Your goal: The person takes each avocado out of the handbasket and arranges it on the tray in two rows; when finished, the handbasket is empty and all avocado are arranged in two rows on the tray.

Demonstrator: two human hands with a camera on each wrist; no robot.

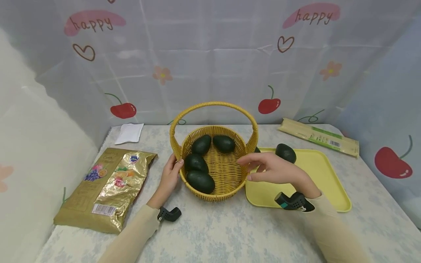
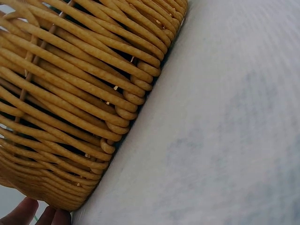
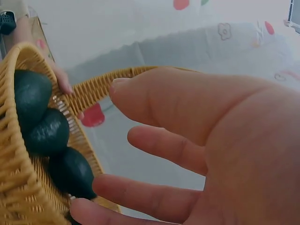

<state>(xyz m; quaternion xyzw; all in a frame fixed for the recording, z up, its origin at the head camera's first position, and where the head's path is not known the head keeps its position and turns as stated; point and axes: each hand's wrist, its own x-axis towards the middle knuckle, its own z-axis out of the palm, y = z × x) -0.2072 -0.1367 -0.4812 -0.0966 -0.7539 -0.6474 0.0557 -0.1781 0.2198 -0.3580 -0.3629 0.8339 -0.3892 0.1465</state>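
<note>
A yellow wicker basket [image 1: 223, 197] with a tall arched handle stands in the middle of the table. Several dark green avocados [image 1: 200, 181] lie inside it, mostly along its left and back. My left hand [image 1: 170, 174] holds the basket's left side near the foot of the handle, thumb at the rim; the left wrist view shows its fingertips [image 2: 58, 216] against the weave. Over the right rim is my right hand [image 1: 276, 168], empty, its fingers loosely extended and thumb apart. Beyond that hand, an avocado [image 1: 285, 153] rests on the yellow tray [image 1: 319, 175]; another is mostly hidden behind the basket handle.
To the left lies a gold candy bag [image 1: 108, 186], with a small white packet [image 1: 129, 133] behind it. A long, flat beige package [image 1: 320, 137] lies at the back right, behind the tray. Printed cloth hangs behind the table and along both sides.
</note>
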